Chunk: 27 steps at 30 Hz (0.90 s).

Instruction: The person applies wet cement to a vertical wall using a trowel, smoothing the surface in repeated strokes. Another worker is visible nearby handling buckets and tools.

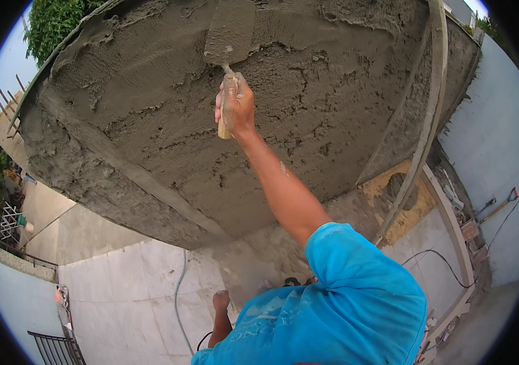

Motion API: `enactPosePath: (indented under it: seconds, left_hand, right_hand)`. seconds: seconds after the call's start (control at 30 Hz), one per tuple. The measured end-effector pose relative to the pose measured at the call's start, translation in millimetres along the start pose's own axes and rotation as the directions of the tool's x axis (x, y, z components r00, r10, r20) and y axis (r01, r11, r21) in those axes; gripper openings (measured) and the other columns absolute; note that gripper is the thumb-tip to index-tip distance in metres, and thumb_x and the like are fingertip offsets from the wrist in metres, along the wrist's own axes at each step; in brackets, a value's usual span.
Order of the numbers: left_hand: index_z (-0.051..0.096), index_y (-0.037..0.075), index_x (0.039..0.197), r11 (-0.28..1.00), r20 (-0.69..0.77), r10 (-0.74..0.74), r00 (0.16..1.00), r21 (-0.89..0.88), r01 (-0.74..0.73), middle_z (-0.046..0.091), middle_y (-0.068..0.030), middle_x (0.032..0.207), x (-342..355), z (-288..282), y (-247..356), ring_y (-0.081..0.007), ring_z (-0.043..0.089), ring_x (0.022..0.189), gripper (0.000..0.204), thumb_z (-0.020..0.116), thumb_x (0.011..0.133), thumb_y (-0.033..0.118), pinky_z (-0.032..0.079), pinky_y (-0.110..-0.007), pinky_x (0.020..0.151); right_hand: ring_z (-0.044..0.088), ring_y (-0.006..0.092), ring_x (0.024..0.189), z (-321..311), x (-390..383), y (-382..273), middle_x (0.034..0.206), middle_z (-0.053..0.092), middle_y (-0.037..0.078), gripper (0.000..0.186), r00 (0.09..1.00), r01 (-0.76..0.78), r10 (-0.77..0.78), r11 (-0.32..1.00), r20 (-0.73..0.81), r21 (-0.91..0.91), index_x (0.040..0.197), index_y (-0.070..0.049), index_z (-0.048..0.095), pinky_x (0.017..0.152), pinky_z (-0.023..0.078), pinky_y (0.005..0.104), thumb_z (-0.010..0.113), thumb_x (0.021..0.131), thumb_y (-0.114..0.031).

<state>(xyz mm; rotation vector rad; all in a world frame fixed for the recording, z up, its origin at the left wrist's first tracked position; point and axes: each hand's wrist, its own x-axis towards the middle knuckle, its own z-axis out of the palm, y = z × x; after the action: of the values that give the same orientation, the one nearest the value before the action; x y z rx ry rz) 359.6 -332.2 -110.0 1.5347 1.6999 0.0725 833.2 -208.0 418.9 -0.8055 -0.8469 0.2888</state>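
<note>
Your right hand (238,104) clamps 1 trowel (230,35) against the wall (308,121), above its lower edge; your left hand's (220,300) grip cannot be determined.

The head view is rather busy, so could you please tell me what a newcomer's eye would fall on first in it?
Probably the bright blue shirt at the lower right of centre, vivid against so much grey. Next comes the right hand, gripping a mortar-caked trowel at the upper centre. Behind it, a rough grey plastered wall fills most of the upper half.
</note>
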Motion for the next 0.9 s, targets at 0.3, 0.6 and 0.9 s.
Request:
enactPosePath:
  seconds: [0.3, 0.6, 0.9]
  left_hand:
    - [0.069, 0.003, 0.086, 0.967, 0.034, 0.161, 0.986, 0.193, -0.164, 0.066, -0.012, 0.078, 34.6, 7.9, -19.4, -0.0249, 0.063, 0.069, 0.03, 0.058, 0.087, 0.031, 0.048, -0.037, 0.057]
    - [0.069, 0.001, 0.079, 0.971, 0.001, 0.195, 0.981, 0.142, -0.193, 0.068, -0.0175, 0.079, 42.7, 10.0, -3.6, -0.0317, 0.065, 0.076, 0.037, 0.055, 0.088, 0.034, 0.049, -0.043, 0.068]
    - [0.07, 0.002, 0.066, 0.91, 0.087, 0.277, 0.957, 0.296, -0.291, 0.066, -0.0123, 0.057, -26.9, -10.6, 16.0, -0.0247, 0.063, 0.048, 0.037, 0.06, 0.086, 0.031, 0.052, -0.038, 0.054]
  right_hand:
    - [0.068, 0.0353, 0.073, -13.1, 15.6, -42.6, 0.082, 0.068, 0.019, 0.039, 0.957, 0.287, -0.188, 0.489, 0.222, -0.824, 0.112, -0.001, 0.06, 0.06, 0.052, 0.0443, 0.056, 0.097, -0.037]
    - [0.07, 0.031, 0.078, -160.9, 67.0, -100.5, 0.088, 0.071, 0.013, 0.039, 0.87, 0.171, -0.49, 0.194, 0.055, -0.966, 0.116, -0.008, 0.06, 0.062, 0.054, 0.0448, 0.053, 0.097, -0.041]
    - [0.069, 0.0369, 0.09, -256.6, 112.5, -149.0, 0.094, 0.071, 0.018, 0.049, 0.852, -0.04, -0.499, 0.238, -0.157, -0.97, 0.126, -0.009, 0.059, 0.075, 0.053, 0.0496, 0.047, 0.098, -0.047]
